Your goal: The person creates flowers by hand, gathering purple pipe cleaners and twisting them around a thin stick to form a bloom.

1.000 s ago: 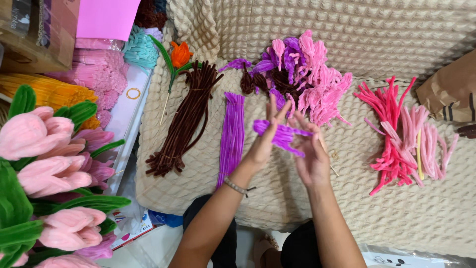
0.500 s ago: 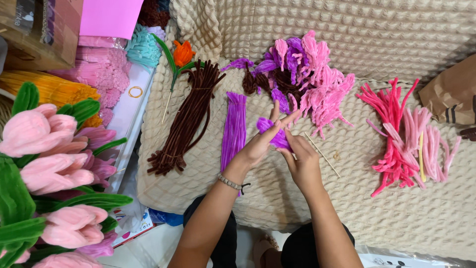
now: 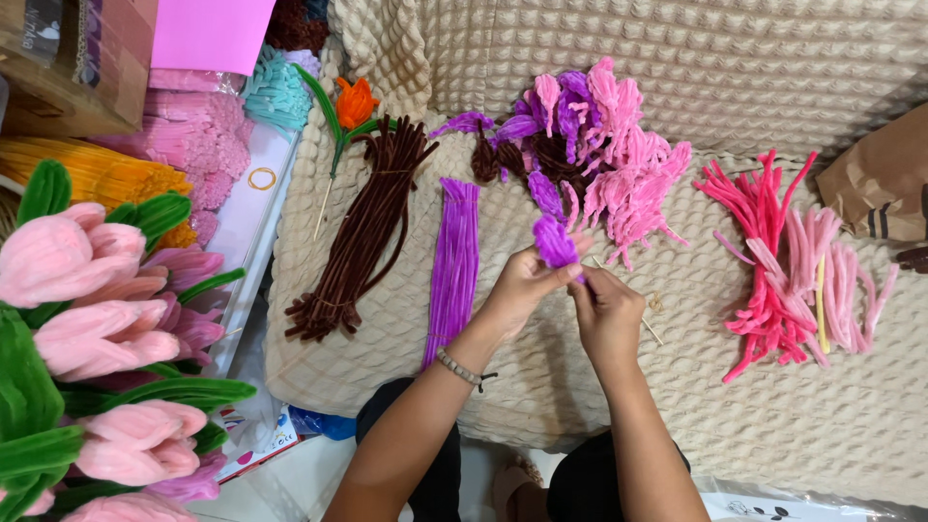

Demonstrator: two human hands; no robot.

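1. Both hands meet over the beige waffle-textured blanket (image 3: 773,58), right around a small purple pipe-cleaner petal piece (image 3: 555,241). I'll use that piece as the reference point.
2. Left hand (image 3: 517,290): its grip is clamped on the lower part of the purple piece, thumb and fingers pinched together, with the fuzzy top sticking up above them. There's a bead bracelet (image 3: 459,367) on that wrist.
3. Right hand (image 3: 607,311): sits just beside the piece, lower right, fingers curled together around a thin wooden stick (image 3: 650,329) that pokes out toward the lower right. Can't tell if it touches the purple itself.
4. Just above the piece: a heap of finished pink and purple petals (image 3: 604,155).
5. Left of it: a straight bundle of purple pipe cleaners (image 3: 454,261), then a brown bundle (image 3: 362,232) further left, and an orange flower on a green stem (image 3: 353,106) above that.
6. Well off to the right: a hot-pink and light-pink pile (image 3: 788,261).
7. Far left: big pink fuzzy tulips (image 3: 87,319) with green leaves.
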